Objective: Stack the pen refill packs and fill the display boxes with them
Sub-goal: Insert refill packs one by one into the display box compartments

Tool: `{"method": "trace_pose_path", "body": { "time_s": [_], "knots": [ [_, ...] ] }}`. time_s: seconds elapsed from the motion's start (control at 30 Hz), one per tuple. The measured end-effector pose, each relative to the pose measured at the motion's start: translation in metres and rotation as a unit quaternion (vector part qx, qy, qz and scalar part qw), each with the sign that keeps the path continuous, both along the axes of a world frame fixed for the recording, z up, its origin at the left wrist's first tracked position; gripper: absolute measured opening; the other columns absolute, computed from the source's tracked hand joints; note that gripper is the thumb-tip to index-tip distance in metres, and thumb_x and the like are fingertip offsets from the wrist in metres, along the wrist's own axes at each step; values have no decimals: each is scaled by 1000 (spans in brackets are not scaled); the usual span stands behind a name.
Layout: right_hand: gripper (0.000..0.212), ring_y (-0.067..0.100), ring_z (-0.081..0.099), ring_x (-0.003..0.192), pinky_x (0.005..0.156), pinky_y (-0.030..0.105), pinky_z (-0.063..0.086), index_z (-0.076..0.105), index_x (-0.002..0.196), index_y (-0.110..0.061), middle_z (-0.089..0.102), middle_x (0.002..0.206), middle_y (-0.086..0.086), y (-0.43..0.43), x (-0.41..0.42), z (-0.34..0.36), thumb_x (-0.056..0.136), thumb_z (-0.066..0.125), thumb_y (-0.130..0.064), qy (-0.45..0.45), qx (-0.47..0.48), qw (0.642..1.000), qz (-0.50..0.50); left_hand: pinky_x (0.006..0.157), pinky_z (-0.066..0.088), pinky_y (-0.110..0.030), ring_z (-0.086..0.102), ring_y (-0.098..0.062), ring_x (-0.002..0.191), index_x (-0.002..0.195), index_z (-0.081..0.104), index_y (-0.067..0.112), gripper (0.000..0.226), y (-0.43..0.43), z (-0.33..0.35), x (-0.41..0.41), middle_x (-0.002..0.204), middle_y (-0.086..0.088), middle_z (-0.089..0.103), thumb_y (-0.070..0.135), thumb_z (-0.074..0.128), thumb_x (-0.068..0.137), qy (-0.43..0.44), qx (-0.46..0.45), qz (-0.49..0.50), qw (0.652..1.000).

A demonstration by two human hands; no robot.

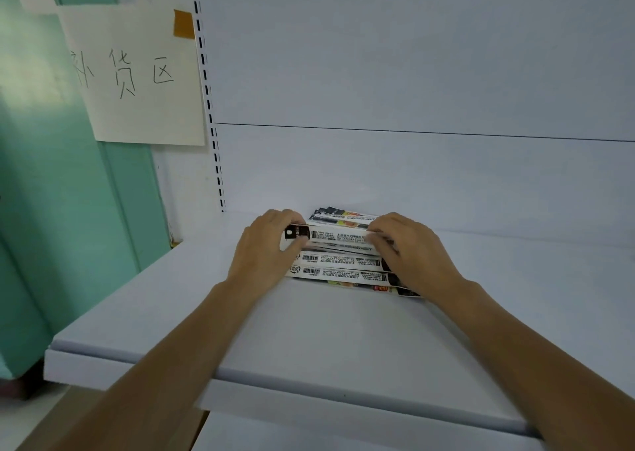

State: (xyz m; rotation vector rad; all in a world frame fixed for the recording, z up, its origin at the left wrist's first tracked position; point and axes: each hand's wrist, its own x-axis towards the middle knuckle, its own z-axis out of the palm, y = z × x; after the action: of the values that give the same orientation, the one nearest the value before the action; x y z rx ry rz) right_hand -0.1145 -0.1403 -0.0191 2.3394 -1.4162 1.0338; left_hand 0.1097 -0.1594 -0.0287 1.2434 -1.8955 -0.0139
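A white shelf (pixel 309 340) fills the view, with a handwritten paper sign (pixel 134 72) at ten o'clock. At centre lies a pile of refill packs (pixel 343 272). The left hand (pixel 268 247) and right hand (pixel 409 247) grasp the top pack (pixel 336 235) by its ends.

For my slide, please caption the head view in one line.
Left hand and right hand grip pen refill packs above loose packs on a white shelf.
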Motion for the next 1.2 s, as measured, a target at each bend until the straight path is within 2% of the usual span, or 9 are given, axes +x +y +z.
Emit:
{"method": "trace_pose_path", "body": {
  "time_s": [0.1,0.2,0.3,0.53,0.7,0.8,0.97,1.1,1.2],
  "knots": [
    [13,23,61,74,61,33,47,62,94,-12,67,89,1,4,3,0,92,53,-20,3,-23,1000,5,97,28,-31,43,-20,117,114,58,23,34,2,-1,0,120,3,57,28,68,82,-63,-43,31,997],
    [13,25,63,76,59,38,52,64,93,-10,68,89,2,11,9,-1,83,57,-12,11,-20,999,50,100,26,-38,41,-24,121,111,65,21,31,4,1,-3,125,0,56,24,69,80,-142,-117,47,982],
    [19,25,62,81,65,43,52,63,96,-10,66,93,2,12,9,-2,78,63,-2,-1,4,999,50,99,22,-29,46,-16,114,108,66,23,23,7,1,-5,119,8,58,31,58,88,-178,-34,39,983],
    [20,16,57,91,81,30,46,65,90,-14,62,95,-3,13,4,-6,75,70,-25,22,65,994,83,94,34,-31,46,-14,112,116,53,28,49,10,0,6,118,9,53,35,73,72,-55,107,48,992],
    [20,17,61,84,74,31,49,68,79,-11,67,87,-1,15,6,-4,72,53,-23,10,24,997,76,96,38,-33,49,-13,111,113,57,29,43,7,-4,8,116,9,56,41,71,75,-43,146,48,987],
    [17,15,60,79,68,34,51,68,80,-12,66,84,-2,9,2,-1,77,52,-18,-28,-21,998,58,86,43,-27,58,-9,101,105,62,29,33,7,-4,8,107,12,63,41,71,76,-8,176,31,984],
    [10,17,60,78,68,38,53,67,85,-14,65,85,-4,2,-12,-1,80,64,-6,-50,-11,999,5,80,45,-30,60,-12,91,95,64,30,24,8,-1,7,94,8,65,42,70,76,-12,149,36,988],
    [14,11,53,92,79,29,44,65,94,-21,61,93,-12,4,-11,-4,82,67,-27,12,91,995,31,79,47,-33,60,-12,86,88,65,20,19,10,4,4,88,7,66,35,71,77,40,65,25,997],
    [23,10,51,93,80,28,43,59,101,-21,58,98,-11,4,-7,-4,83,66,-35,4,102,995,23,74,45,-21,59,-3,81,89,68,18,17,12,8,2,84,12,66,32,71,79,81,36,-8,996]
  ]
}}
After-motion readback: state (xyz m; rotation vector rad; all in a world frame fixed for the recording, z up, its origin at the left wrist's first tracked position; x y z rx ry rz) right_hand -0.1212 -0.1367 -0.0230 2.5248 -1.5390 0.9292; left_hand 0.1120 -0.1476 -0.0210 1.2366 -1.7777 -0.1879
